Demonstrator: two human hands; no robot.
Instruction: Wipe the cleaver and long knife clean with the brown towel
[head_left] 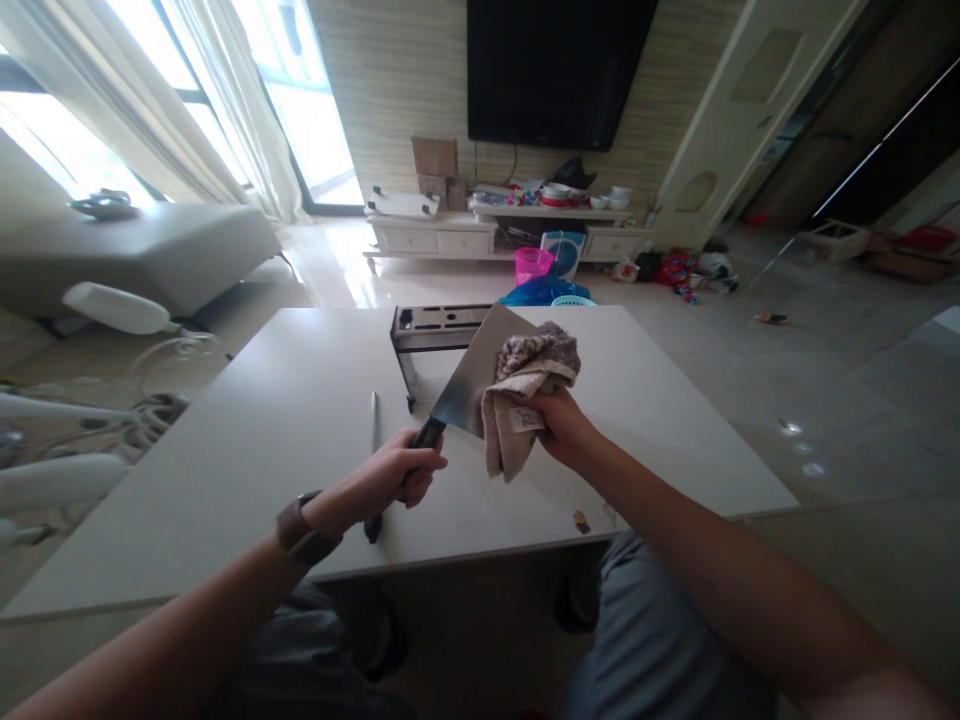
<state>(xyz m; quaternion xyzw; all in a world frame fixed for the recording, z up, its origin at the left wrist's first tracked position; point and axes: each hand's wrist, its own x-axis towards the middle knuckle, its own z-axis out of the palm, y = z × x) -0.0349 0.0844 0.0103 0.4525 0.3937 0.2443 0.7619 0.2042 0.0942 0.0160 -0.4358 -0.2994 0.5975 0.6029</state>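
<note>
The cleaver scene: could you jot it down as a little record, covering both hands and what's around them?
Left hand: grips the black handle of the cleaver
Right hand: holds a bunched cloth over part of the blade
Left wrist: dark wristband
On the white table: slotted metal stand; slender black-handled tool, partly hidden by the left hand
Background: television on the wall; pink basket beyond the table

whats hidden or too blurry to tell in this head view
All in the head view:
Knife blade: part hidden behind the cloth.
Knife handle: partly covered by the left hand.
White label: print too blurred to read.
Slim tool: middle behind that same hand.
Television: top cut off by the picture's upper edge.
</note>
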